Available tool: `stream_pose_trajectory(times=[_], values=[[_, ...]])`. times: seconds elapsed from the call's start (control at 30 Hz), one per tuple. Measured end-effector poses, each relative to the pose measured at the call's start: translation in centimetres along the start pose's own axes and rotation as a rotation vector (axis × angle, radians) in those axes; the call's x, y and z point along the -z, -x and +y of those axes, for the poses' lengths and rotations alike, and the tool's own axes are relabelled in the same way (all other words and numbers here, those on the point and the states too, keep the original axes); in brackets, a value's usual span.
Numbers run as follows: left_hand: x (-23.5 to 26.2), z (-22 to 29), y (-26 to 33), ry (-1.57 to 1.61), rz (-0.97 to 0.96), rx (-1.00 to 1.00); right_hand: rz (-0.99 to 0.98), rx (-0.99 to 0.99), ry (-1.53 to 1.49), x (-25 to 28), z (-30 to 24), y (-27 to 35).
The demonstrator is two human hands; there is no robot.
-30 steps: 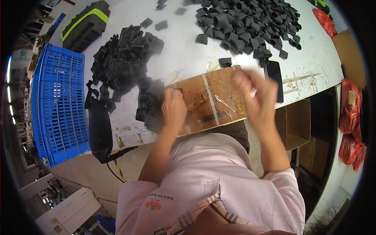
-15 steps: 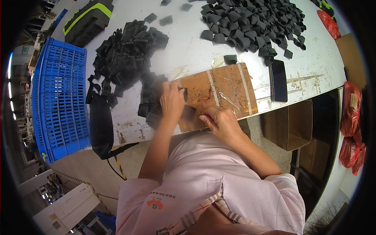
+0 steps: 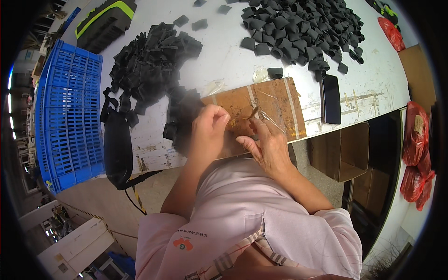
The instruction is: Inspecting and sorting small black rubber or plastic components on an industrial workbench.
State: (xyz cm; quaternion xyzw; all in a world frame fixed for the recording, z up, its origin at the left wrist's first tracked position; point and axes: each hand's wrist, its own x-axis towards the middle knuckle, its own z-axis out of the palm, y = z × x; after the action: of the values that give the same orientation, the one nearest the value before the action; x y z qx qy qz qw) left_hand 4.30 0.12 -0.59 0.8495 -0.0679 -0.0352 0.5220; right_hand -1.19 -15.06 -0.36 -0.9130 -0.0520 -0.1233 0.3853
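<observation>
Over the left end of the brown taped board, my left hand is raised with its fingers curled and thumb pressed in; what it pinches, if anything, is hidden. To its right, my right hand has its thumb apart from its bent fingers. A thin, pointed, brownish tool sticks out beyond the fingertips, and part of something dark shows between thumb and fingers. Flat black fabric pieces lie beside my left hand, joining a larger heap. At the far right is a pile of black fabric loops.
A blue plastic crate stands at the left edge beside a long black padded piece. A phone lies right of the board. One loose loop sits behind it. Below the table are cardboard boxes; red bags hang at right.
The dark piece at my left fingers no longer shows, and that hand has moved slightly right and nearer me. My right hand has opened its thumb outward, and the thin tool has come into view.
</observation>
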Motion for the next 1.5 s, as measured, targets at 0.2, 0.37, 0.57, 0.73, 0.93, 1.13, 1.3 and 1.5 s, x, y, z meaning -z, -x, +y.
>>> stream_pose_trajectory(times=[0.2,0.37,0.57,0.73,0.93,1.13,1.3,1.5], values=[[-1.2,-4.2,-1.6,-0.579,-0.019,-0.168,-0.171,-0.239,-0.283,-0.2,0.5,0.6],[-1.4,-6.1,-2.0,-0.592,-0.035,-0.192,-0.253,-0.187,-0.211,-0.6,1.0,1.2],[-0.4,-5.4,-1.6,-0.515,0.231,-0.351,-0.186,-0.036,0.058,-6.3,2.1,1.0],[0.6,-5.1,2.7,-0.013,0.293,0.032,-0.184,-0.001,0.069,-8.4,3.5,0.6],[1.7,-0.8,4.4,-0.135,-0.033,-0.322,-0.357,-0.869,-1.016,-2.9,2.7,0.0],[0.9,1.0,3.8,-0.177,-0.205,-0.47,-0.373,-0.873,-1.056,-1.2,2.3,-0.5],[0.4,0.2,3.6,-0.215,-0.242,-0.561,-0.409,-0.891,-1.064,-1.0,2.6,-0.8],[0.0,-0.1,3.5,-0.261,-0.21,-0.593,-0.458,-0.949,-1.121,-1.1,2.1,-1.3]])
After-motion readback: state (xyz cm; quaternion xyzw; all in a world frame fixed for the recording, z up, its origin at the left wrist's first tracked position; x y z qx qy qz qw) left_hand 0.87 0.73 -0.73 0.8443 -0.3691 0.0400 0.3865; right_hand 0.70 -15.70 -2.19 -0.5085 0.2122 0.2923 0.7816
